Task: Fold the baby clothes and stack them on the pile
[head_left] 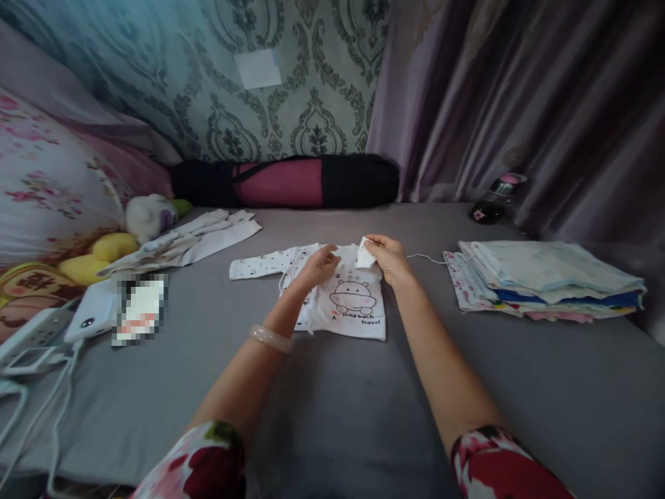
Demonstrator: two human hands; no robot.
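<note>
Down here it's a smooth grey sheet (322,416), white cords (57,409) trailing off its near left corner to a power strip (44,329), with a white box (93,315) right alongside. Over on the right, a stack of folded cloths (551,267)! Farther back on the left, a loose heap of pale clothes (192,241) beside some soft toys (114,244); a dark bottle (491,204) stands back right. A long black-and-red bag (283,181) lies along the far edge, below a patterned wall (322,90), with a purple curtain (447,104) hanging to the right.

Now the hands! The left hand (322,265), bracelet (270,339) on its wrist, is over the shirt, fingers curled; whether they pinch any fabric, I can't tell. And the right hand (385,256) has it, thumb and fingers closed on a small flap of white cloth (365,258) at the shirt's upper right. The little white shirt (358,329) lies flat below and between both hands, hippo print nearest us, one spotted sleeve (264,263) stretched out to the left.
</note>
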